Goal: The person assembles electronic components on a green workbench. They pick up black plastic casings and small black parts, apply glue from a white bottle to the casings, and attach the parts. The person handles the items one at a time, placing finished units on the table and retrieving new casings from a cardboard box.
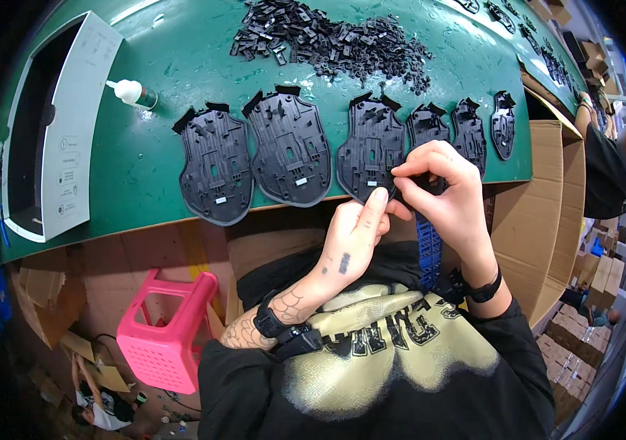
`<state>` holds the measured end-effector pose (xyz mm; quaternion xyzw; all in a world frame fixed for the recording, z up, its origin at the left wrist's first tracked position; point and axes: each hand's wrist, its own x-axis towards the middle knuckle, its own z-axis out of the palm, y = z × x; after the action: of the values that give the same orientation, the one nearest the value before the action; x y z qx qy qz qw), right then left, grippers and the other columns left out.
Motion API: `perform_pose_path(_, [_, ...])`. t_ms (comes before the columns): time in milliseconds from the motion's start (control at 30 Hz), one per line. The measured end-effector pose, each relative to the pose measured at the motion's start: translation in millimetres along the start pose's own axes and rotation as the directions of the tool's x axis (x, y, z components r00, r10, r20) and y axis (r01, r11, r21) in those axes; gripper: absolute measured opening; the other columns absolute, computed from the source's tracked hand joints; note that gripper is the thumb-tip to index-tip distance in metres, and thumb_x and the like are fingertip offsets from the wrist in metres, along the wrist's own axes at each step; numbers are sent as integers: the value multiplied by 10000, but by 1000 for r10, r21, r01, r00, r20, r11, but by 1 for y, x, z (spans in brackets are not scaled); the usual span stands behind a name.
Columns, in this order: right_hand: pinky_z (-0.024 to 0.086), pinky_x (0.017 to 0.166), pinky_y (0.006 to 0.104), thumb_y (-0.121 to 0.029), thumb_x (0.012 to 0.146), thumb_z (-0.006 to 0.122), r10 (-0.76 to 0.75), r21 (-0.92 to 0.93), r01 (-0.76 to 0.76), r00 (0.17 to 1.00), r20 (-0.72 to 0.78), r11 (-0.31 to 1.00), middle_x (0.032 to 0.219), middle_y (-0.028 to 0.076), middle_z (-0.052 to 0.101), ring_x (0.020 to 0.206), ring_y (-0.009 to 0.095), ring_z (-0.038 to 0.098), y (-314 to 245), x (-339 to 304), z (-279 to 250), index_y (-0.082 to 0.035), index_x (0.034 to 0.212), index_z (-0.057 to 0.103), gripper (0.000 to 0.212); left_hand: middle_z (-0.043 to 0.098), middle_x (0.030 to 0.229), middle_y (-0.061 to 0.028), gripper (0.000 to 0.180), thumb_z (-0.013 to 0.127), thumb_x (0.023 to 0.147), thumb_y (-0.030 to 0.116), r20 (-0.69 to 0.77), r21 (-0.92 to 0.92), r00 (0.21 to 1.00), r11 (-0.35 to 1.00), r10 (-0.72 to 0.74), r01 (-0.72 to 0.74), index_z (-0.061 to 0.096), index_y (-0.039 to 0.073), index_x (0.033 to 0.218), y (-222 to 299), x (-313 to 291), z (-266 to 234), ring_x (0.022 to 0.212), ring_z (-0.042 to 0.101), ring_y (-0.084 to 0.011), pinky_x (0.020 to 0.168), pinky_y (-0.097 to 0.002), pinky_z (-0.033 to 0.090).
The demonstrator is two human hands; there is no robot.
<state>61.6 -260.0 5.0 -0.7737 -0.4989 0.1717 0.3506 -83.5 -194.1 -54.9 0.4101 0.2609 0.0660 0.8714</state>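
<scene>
Several black plastic shells lie in a row along the near edge of the green table. My left hand [353,238] is closed at the lower edge of the middle black plastic shell [372,147], thumb on top and fingers curled below. Over that shell's right side, my right hand [445,187] pinches thumb and forefinger together; whatever is between the tips is too small to name. It partly covers another shell [428,125] behind it. A blue lattice strip [428,249] hangs below my right hand. Small white pieces sit in the three left shells.
A heap of small black parts [328,44] lies at the far side. A white box [71,125] and a white-capped bottle [133,93] stand left. A pink stool [159,345] is below the table, and a cardboard box [533,213] stands right. Other people are at both sides.
</scene>
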Motion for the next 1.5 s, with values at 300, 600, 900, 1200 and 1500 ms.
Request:
perform_pose_path(300, [444, 643, 279, -12, 705, 689, 20, 60, -21, 999, 28, 998, 788, 64, 630, 760, 176, 595, 0, 3, -1, -24, 802, 674, 99, 368, 548, 85, 543, 344, 1028, 405, 26, -29, 1000, 1000, -8, 8, 663, -9, 884, 2, -1, -1, 489, 304, -26, 463, -218, 254])
perform_pose_path(600, [450, 647, 327, -56, 701, 665, 117, -128, -92, 973, 200, 988, 691, 78, 559, 708, 229, 562, -20, 22, -8, -26, 730, 590, 86, 351, 553, 88, 549, 333, 1031, 399, 27, -34, 999, 999, -19, 20, 668, -9, 880, 2, 0, -1, 484, 298, -22, 458, -218, 248])
perform_pose_path(900, [493, 601, 345, -120, 697, 681, 206, -288, -106, 916, 344, 952, 642, 119, 605, 636, 262, 628, -29, 45, -19, -10, 728, 643, 120, 299, 590, 121, 510, 378, 1010, 408, 114, 23, 989, 996, -90, 88, 620, -39, 965, 9, 2, -2, 465, 218, 7, 412, -187, 165])
perform_pose_path(1200, [477, 609, 287, -47, 712, 741, -110, -12, 112, 986, 126, 994, 738, 48, 651, 666, 180, 609, -35, -6, -29, -41, 805, 704, 100, 598, 1146, -153, 557, 404, 916, 283, 519, -512, 850, 761, -95, 398, 405, -84, 1335, 0, -18, -38, 976, 614, -246, 823, -365, 512])
perform_pose_path(1500, [453, 655, 335, -86, 657, 770, -276, -5, 287, 926, 259, 958, 821, 22, 602, 743, 231, 553, -38, -35, 6, -73, 833, 666, 205, 361, 1463, -92, 614, 300, 967, 326, 528, -724, 849, 526, 7, 446, 190, 16, 1485, 7, -38, -29, 1267, 423, -162, 1086, -349, 315])
